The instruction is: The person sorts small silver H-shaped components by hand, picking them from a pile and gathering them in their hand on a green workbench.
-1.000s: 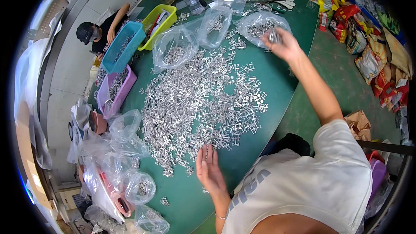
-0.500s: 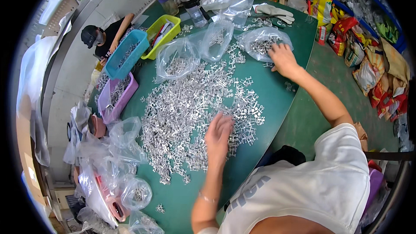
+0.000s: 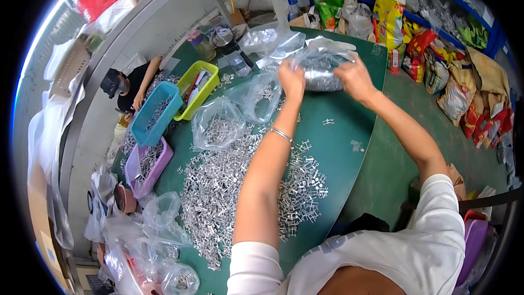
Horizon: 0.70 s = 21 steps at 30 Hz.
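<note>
Near the far right of the table, a clear plastic bag [image 3: 322,78] filled with small silvery metal parts hangs between my hands. My left hand [image 3: 292,81] is closed on the bag's left side, and my right hand [image 3: 353,81] grips its right side. The fingertips are partly hidden by the plastic. Beneath my left forearm spreads a wide heap of small metal parts [image 3: 213,202]. Two more open clear bags lie just beyond the heap, a round one [image 3: 203,112] and a narrower one [image 3: 248,90], each with some parts inside.
A blue bin [image 3: 173,105], a purple bin [image 3: 158,169] and a yellow-green bin [image 3: 212,86] stand at the left. A co-worker [image 3: 131,90] sits behind them. A dark-lidded jar [image 3: 234,54] stands at the back. Crumpled plastic bags [image 3: 131,240] lie near left; colourful sacks [image 3: 420,54] line the right.
My left hand has moved from the heap out to the far bag. Both hands have gathered up its sides and lifted it. The whole view has shifted somewhat.
</note>
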{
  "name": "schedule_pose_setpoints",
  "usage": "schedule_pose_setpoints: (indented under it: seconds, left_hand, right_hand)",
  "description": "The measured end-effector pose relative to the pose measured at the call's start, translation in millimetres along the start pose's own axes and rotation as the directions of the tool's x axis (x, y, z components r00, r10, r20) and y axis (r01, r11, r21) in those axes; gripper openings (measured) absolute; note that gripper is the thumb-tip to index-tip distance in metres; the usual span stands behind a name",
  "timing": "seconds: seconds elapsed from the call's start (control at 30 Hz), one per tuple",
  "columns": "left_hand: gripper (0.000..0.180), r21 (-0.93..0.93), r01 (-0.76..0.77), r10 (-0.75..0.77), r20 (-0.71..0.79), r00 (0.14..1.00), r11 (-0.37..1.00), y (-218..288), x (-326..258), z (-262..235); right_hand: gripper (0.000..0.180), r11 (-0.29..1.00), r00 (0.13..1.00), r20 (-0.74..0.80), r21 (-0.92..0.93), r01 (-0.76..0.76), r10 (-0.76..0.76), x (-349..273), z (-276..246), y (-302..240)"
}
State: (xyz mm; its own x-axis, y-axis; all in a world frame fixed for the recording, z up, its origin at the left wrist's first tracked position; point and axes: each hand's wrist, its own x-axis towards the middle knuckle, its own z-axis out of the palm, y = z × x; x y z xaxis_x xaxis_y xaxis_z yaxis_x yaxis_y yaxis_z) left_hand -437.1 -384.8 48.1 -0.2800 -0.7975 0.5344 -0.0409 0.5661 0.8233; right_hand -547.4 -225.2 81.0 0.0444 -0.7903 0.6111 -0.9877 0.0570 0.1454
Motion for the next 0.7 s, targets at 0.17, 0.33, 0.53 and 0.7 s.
schedule_pose_setpoints:
  seconds: [0.17,0.33,0.53,0.7]
  left_hand:
    - [0.016,-0.052,0.142,-0.13,0.176,0.976,0.989,-24,7,-1]
    - [0.043,-0.256,0.517,-0.369,0.459,0.809,0.817,-5,-34,-55]
    - [0.056,-0.086,0.4,-0.325,0.443,0.836,0.912,17,-117,-142]
    - [0.045,0.585,-0.097,-0.202,0.424,0.883,0.805,71,-229,-227]
  right_hand:
    - [0.016,0.995,0.995,0.013,-0.018,-0.1,0.1,-5,11,-19]
    - [0.031,0.978,0.986,-0.162,0.21,0.01,0.024,-36,4,-72]
    - [0.032,0.812,0.997,0.075,0.582,-0.046,0.002,-75,23,-117]
    - [0.041,0.915,0.963,0.269,0.384,-0.122,0.016,-94,32,-117]
